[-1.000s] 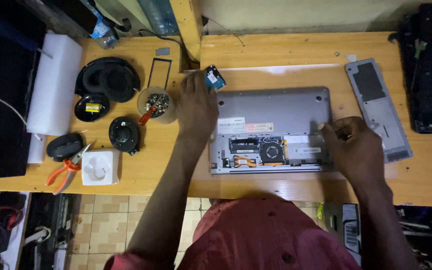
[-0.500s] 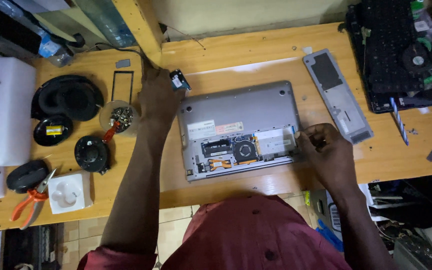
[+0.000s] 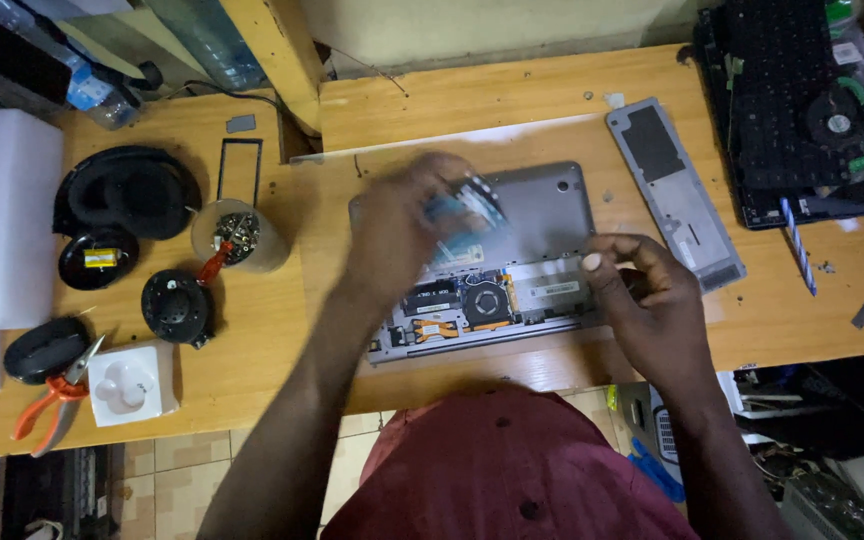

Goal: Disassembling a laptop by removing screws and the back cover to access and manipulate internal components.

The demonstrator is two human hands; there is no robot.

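An opened grey laptop (image 3: 542,205) lies bottom-up on the wooden desk (image 3: 512,100), with its fan (image 3: 487,300) and circuit boards showing. My left hand (image 3: 402,225) is blurred above the laptop's left half and holds a small blue-and-black part (image 3: 472,205). My right hand (image 3: 652,290) rests at the laptop's right edge with fingers pinched together; whether they hold anything is not visible. The laptop's removed grey cover panel (image 3: 674,190) lies just right of it.
A clear cup of screws (image 3: 237,235) with a red-handled tool, black headphone parts (image 3: 127,190), a white box (image 3: 130,385) and orange pliers (image 3: 47,400) sit left. White foam (image 3: 2,220) lies far left. A black keyboard (image 3: 782,110) and a blue pen (image 3: 797,245) are at right.
My left hand has swung from the desk beside the cup to over the laptop, carrying the small part. My right hand stays at the laptop's right edge. The view shifted.
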